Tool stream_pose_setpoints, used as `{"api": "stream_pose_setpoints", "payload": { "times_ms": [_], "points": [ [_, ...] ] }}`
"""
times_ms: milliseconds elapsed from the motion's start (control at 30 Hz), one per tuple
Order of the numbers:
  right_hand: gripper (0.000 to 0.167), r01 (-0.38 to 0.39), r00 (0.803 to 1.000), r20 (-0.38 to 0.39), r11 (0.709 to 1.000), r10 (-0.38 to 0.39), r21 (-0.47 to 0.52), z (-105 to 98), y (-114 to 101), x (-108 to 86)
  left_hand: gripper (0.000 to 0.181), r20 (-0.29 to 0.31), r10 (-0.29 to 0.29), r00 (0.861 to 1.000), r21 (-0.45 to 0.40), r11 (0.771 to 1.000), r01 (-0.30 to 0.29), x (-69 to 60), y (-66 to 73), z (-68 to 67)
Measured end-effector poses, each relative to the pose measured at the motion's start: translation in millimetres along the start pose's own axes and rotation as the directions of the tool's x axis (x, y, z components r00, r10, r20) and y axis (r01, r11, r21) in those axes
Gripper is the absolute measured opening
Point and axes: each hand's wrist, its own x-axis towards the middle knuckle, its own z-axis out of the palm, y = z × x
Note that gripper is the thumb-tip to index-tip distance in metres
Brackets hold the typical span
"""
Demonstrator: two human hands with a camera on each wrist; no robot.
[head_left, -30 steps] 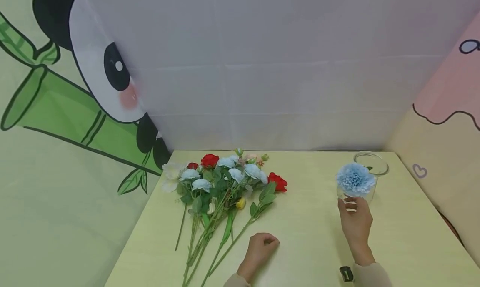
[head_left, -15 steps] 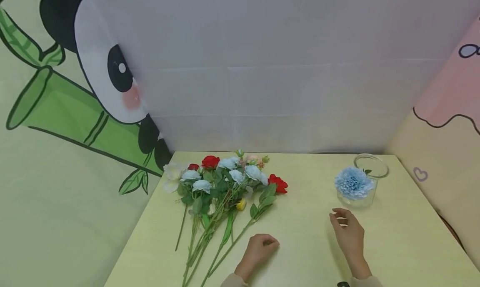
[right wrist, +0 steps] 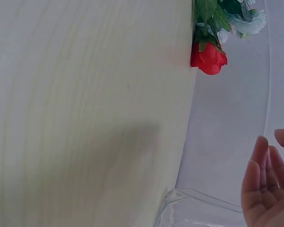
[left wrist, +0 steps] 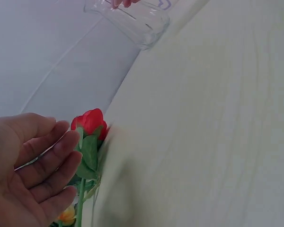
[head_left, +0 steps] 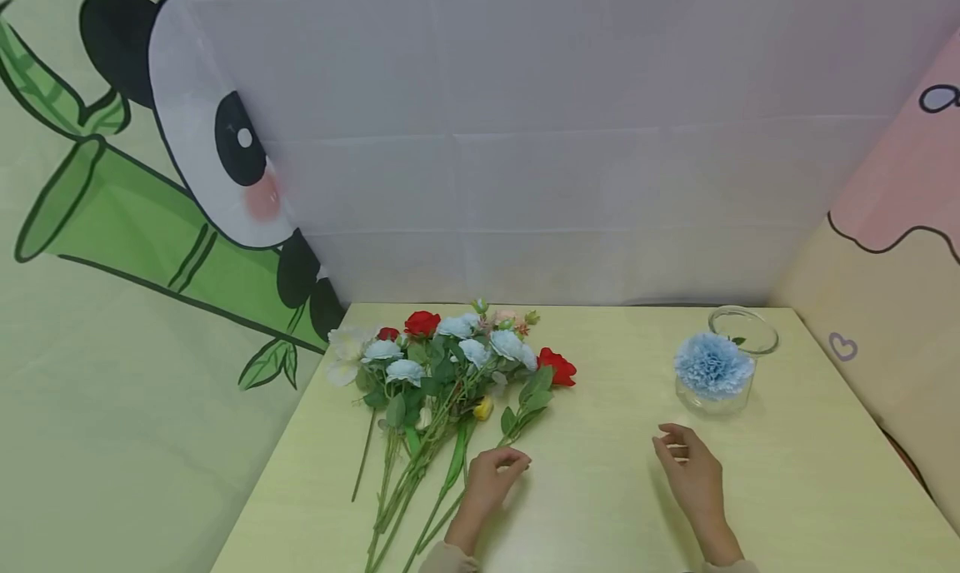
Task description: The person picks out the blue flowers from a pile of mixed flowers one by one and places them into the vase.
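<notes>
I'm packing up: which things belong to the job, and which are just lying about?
Likely for the job:
clear glass vase
ruffled blue flower
pile of red, blue, white and yellow flowers

Only surroundings:
pale yellow tabletop
black and white panda wall print
grey creased backdrop

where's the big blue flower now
In the head view, the big blue flower is on the right, overlapping the glass vase, beyond the right hand.

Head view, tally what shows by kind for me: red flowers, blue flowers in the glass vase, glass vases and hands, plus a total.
Red flowers: 3
Blue flower in the vase: 1
Glass vase: 1
Hands (left hand, right hand): 2
Total: 7
</notes>
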Motion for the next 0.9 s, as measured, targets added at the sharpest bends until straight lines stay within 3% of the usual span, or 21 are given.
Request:
{"api": "stream_pose_setpoints", "payload": {
  "times_ms": [133,233,400,533,667,733,800,900],
  "points": [
    [0.024,-0.008,1.000,0.009,1.000,0.008,-0.004,-0.6,-0.4,-1.0,0.021,-0.030,-0.008,1.000,-0.027,1.000,0.007,0.9,-2.7,-14.2],
    [0.023,-0.007,1.000,0.013,1.000,0.007,-0.009,-1.9,0.3,-1.9,0.025,-0.087,-0.040,0.995,-0.046,0.998,0.036,0.3,-5.5,-30.0],
    [0.024,-0.008,1.000,0.016,0.999,0.008,-0.031,-3.9,5.1,-2.2,0.026,-0.202,-0.094,0.975,-0.056,0.995,0.084,-0.6,-8.6,-61.1],
    [0.024,-0.007,1.000,0.029,0.999,0.008,-0.037,-3.9,6.3,-2.7,0.022,-0.308,-0.122,0.944,-0.002,0.992,0.127,-1.4,-13.1,-82.4],
    [0.023,-0.015,0.999,0.047,0.999,0.017,-0.040,-3.2,5.3,-3.3,0.019,-0.449,-0.092,0.889,0.103,0.983,0.153,-2.6,-17.1,-95.6],
    [0.022,-0.015,0.998,0.060,0.999,0.018,-0.046,-2.7,5.6,-3.8,0.019,-0.492,-0.070,0.868,0.144,0.977,0.160,-3.8,-19.1,-98.8],
    [0.021,-0.018,0.997,0.070,0.998,0.022,-0.056,-2.2,6.0,-4.4,0.020,-0.507,-0.060,0.860,0.175,0.970,0.170,-4.8,-22.0,-100.1],
    [0.022,-0.023,0.995,0.091,0.998,0.029,-0.063,-1.3,7.2,-5.3,0.023,-0.497,-0.080,0.864,0.190,0.962,0.198,-6.0,-28.0,-99.7]
  ]
}}
